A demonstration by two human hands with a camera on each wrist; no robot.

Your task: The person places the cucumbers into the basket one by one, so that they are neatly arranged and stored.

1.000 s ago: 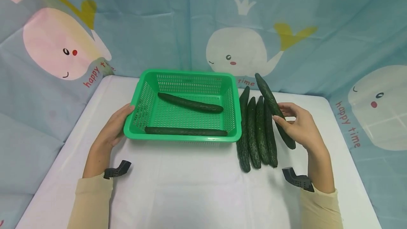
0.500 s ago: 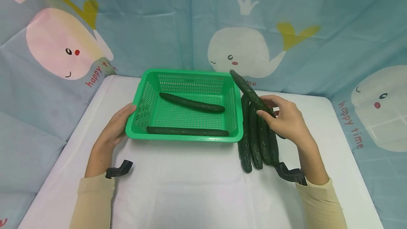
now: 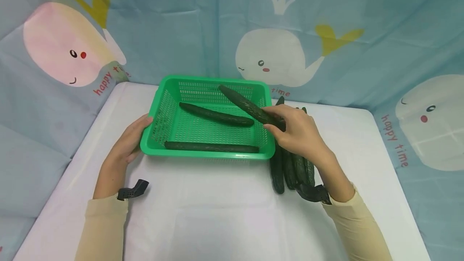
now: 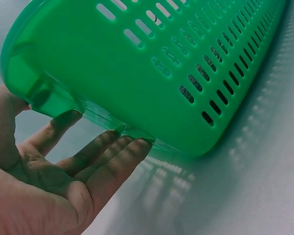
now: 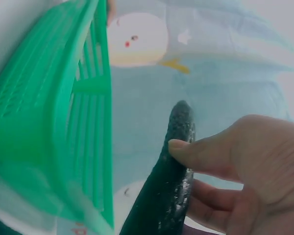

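In the head view a green plastic basket [image 3: 208,156] stands on the white table. Inside it lie two cucumbers, one across the middle [image 3: 217,115] and one along the near wall [image 3: 212,147]. My left hand [image 3: 127,140] holds the basket's left side, thumb at the rim and fingertips on the outer wall, as the left wrist view shows. My right hand [image 3: 299,132] pinches another cucumber [image 5: 169,181] between thumb and fingers near one end. That cucumber [image 3: 243,102] slants over the basket's right rim, its far end above the inside.
Several more cucumbers [image 3: 278,172] lie side by side just right of the basket, partly hidden under the right hand and forearm. A blue curtain [image 3: 203,43] printed with whales hangs behind the table [image 3: 217,212].
My right hand has carried its cucumber leftward from beyond the row of cucumbers, across them, to above the basket's right part. My left hand stays at the basket's left side.
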